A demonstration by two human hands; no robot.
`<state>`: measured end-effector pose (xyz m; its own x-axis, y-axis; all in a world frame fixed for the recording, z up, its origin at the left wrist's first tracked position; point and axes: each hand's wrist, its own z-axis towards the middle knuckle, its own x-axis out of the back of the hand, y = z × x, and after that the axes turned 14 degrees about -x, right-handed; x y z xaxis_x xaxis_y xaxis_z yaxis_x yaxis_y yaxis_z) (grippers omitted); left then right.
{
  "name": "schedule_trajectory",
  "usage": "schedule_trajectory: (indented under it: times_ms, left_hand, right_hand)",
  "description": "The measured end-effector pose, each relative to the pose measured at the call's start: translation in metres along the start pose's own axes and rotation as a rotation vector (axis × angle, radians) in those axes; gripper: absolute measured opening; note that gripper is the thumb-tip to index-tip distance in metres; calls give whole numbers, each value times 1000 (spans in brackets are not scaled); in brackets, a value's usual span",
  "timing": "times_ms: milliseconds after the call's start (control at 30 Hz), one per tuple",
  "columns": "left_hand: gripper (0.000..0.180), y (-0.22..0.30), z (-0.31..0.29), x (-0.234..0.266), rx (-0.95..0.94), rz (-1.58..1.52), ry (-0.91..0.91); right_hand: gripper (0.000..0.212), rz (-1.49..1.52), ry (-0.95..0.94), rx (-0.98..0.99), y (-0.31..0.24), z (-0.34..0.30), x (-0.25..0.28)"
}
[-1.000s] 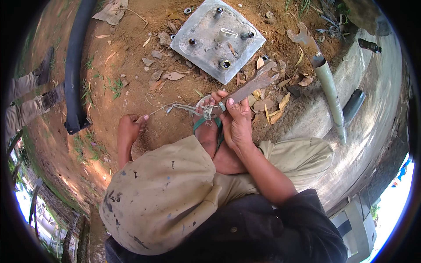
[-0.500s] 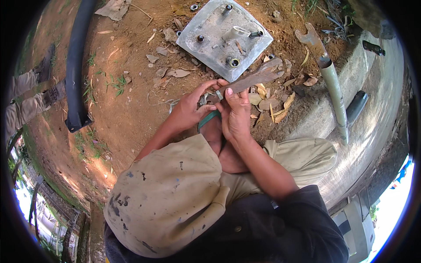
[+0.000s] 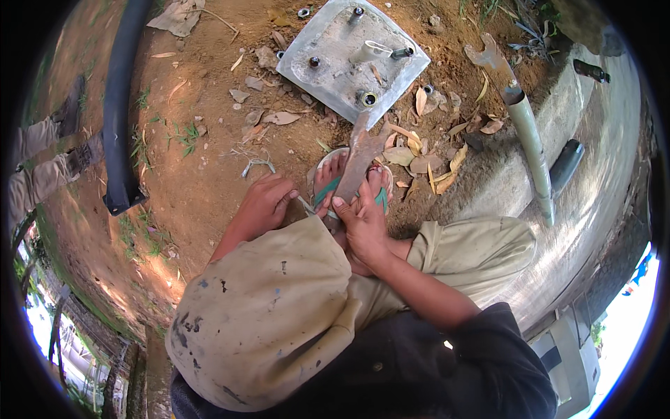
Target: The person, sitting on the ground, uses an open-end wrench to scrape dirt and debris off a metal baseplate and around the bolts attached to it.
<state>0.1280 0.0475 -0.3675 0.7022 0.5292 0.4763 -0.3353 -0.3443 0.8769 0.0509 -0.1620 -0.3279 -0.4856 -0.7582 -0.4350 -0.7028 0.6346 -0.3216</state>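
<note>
A person in stained khaki trousers [image 3: 258, 314] and a dark top [image 3: 447, 356] sits over bare earth [image 3: 174, 126], the two hands apart but near each other; the right hand [image 3: 366, 225] is clamped on the lower end of a flat, rusty brown metal bar [image 3: 357, 164], thumb laid along its face; the left hand [image 3: 269, 202] is curled closed on a pale cord [image 3: 257, 166], one length of which runs from the fingers toward the bar's gripped end, while a loose tangle lies on the soil beyond the knuckles; how the cord meets the bar is hidden by the fingers.

The bar slants upward above the person's feet, which wear sandals with green straps [image 3: 326, 193]; its forked far end overlaps in view the near corner of a square grey concrete block [image 3: 335, 70], though whether they touch cannot be told; dark bolts [image 3: 315, 62] stand up from the block; dry leaves [image 3: 457, 160] lie to the right of it; farther right are a pale metal tube [image 3: 528, 143] and a short dark cylinder [image 3: 566, 167]; a black pole [image 3: 120, 105] lies on the left.
</note>
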Motion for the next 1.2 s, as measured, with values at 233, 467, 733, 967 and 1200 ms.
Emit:
schedule_trajectory:
  times_ms: [233, 467, 733, 967, 1200]
  left_hand:
    - [8, -2, -10, 6, 70, 14, 134]
    - [10, -13, 0, 22, 117, 73, 314]
    - [8, -17, 1, 30, 129, 113, 304]
    - [6, 7, 19, 8, -22, -28, 53]
    - [16, 13, 82, -55, -427, 45, 70]
  right_hand:
    - [57, 0, -62, 26, -4, 15, -16]
    - [37, 45, -8, 105, -5, 40, -35]
    - [28, 108, 21, 96, -4, 45, -42]
    - [36, -195, -89, 35, -33, 31, 14]
    - [38, -1007, -8, -159, -165, 31, 86]
